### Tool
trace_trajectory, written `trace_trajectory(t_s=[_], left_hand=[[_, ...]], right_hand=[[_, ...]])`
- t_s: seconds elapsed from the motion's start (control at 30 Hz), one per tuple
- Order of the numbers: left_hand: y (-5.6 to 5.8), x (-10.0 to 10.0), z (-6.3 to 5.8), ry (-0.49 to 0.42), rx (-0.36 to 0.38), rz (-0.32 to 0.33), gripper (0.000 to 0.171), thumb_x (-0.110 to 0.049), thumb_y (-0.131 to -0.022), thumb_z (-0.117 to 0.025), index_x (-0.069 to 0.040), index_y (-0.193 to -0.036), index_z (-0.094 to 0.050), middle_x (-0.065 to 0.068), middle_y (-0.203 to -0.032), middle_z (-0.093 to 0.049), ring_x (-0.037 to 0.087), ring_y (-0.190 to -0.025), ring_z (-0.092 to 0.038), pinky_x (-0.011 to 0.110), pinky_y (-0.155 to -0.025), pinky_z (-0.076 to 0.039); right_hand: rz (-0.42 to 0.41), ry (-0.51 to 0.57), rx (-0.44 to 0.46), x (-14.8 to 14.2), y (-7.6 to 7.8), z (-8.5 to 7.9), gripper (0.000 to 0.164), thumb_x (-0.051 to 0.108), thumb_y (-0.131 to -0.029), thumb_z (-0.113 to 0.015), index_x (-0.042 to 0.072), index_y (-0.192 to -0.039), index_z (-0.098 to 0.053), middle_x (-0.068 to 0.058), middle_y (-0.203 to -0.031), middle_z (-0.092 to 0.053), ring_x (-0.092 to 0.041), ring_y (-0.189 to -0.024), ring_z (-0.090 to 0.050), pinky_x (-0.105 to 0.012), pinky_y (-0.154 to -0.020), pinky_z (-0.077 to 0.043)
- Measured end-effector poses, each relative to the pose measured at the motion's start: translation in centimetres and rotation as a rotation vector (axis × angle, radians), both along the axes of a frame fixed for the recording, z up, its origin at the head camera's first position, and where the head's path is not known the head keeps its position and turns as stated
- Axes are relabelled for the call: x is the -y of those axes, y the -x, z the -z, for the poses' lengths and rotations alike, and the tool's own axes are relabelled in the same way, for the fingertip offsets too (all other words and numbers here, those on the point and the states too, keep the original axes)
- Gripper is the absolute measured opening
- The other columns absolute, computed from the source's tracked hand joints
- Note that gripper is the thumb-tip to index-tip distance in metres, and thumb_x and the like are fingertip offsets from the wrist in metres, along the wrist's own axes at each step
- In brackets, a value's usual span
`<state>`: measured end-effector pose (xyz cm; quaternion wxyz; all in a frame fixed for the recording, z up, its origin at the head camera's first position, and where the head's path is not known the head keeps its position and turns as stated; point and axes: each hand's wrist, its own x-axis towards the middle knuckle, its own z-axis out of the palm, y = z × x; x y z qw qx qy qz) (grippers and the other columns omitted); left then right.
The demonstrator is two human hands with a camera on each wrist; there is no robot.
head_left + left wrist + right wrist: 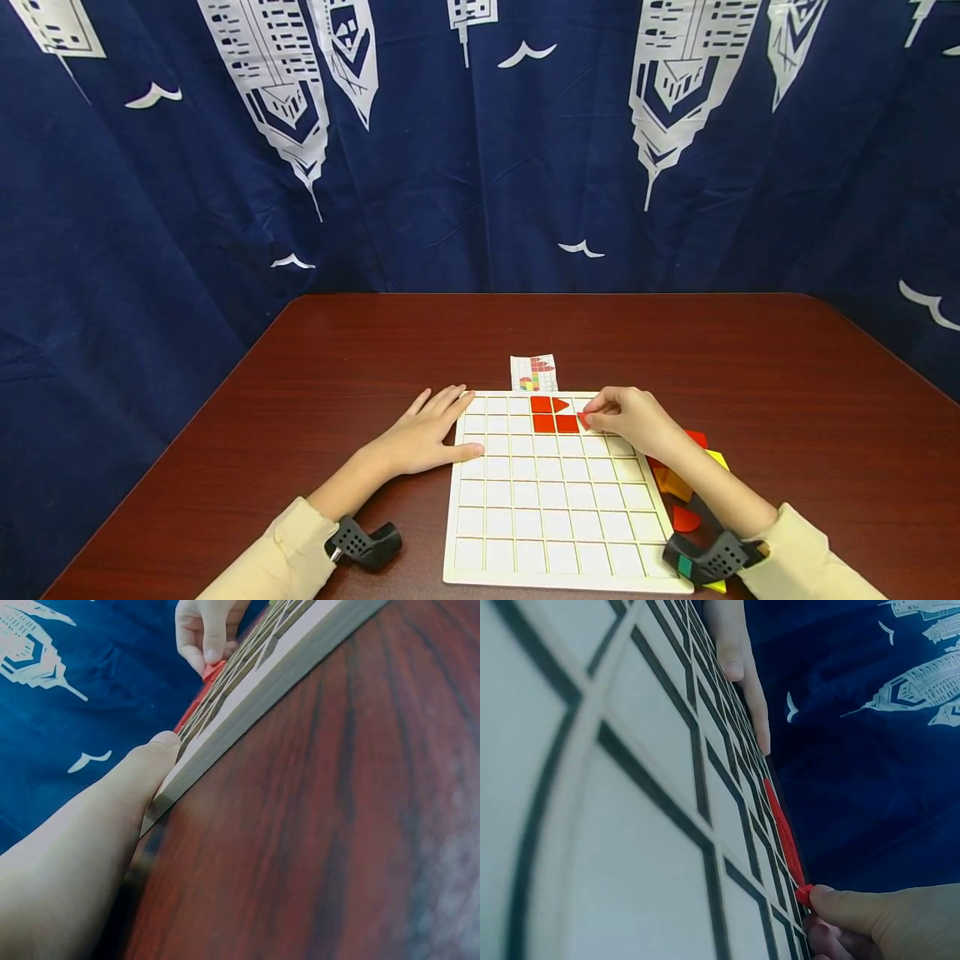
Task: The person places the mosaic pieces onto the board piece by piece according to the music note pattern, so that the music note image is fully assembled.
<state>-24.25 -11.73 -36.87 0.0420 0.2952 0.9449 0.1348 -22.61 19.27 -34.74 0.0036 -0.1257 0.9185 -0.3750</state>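
Note:
A white gridded board [517, 500] lies on the table, with red square tiles [543, 423] and a red triangular tile [560, 405] in cells near its far edge. My right hand [630, 418] pinches a small red piece [583, 420] between thumb and fingers, just right of the placed tiles. In the right wrist view the pinched red piece [804, 894] is at the thumb tip, its shape partly hidden by the fingers. My left hand [427, 433] has its fingers spread and rests on the board's left edge, the thumb over the rim.
Loose red, orange and yellow pieces [685, 518] lie right of the board, partly under the right forearm. A small printed card [534, 372] with a coloured grid picture sits beyond the board's far edge. Behind the brown table [360, 350] hangs a blue patterned curtain [420, 183].

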Motion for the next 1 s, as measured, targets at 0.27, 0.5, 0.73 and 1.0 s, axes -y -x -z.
trace_trajectory(t_s=[0.27,0.5,0.73,1.0], left_hand=[[0.07,0.01,0.22,0.001,-0.010,0.002,0.085,-0.070,-0.082,-0.039,-0.021,-0.147,-0.016,0.002,-0.153,-0.017,0.016,-0.142,-0.012,0.046,-0.114,-0.003],[0.05,-0.05,0.21,0.000,-0.020,0.002,0.085,-0.070,-0.082,-0.040,-0.020,-0.147,-0.016,0.003,-0.153,-0.017,0.016,-0.142,-0.012,0.046,-0.114,-0.003],[0.12,-0.04,0.33,-0.002,-0.016,0.004,0.085,-0.070,-0.082,-0.040,-0.020,-0.147,-0.016,0.003,-0.153,-0.017,0.016,-0.142,-0.012,0.047,-0.114,-0.003],[0.14,0.00,0.35,0.000,-0.010,0.002,0.085,-0.070,-0.082,-0.039,-0.020,-0.147,-0.015,0.002,-0.153,-0.016,0.016,-0.142,-0.011,0.046,-0.114,-0.002]], right_hand=[[-0.016,-0.060,-0.046,-0.08,0.04,0.40,0.007,0.017,-0.082,-0.066,0.010,-0.082,-0.065,0.003,-0.072,-0.066,-0.008,-0.064,-0.053,-0.020,-0.058,-0.043],[-0.043,-0.139,-0.115,-0.15,0.11,0.57,0.009,0.021,-0.079,-0.068,0.013,-0.080,-0.064,0.006,-0.070,-0.063,-0.006,-0.062,-0.049,-0.018,-0.058,-0.040],[-0.070,-0.157,-0.122,-0.21,0.17,0.69,0.007,0.018,-0.079,-0.068,0.013,-0.081,-0.064,0.006,-0.071,-0.059,-0.007,-0.063,-0.048,-0.018,-0.058,-0.041],[-0.102,-0.143,-0.129,-0.24,0.12,0.67,0.007,0.015,-0.080,-0.067,0.011,-0.085,-0.064,0.004,-0.078,-0.058,-0.005,-0.067,-0.048,-0.017,-0.060,-0.042]])
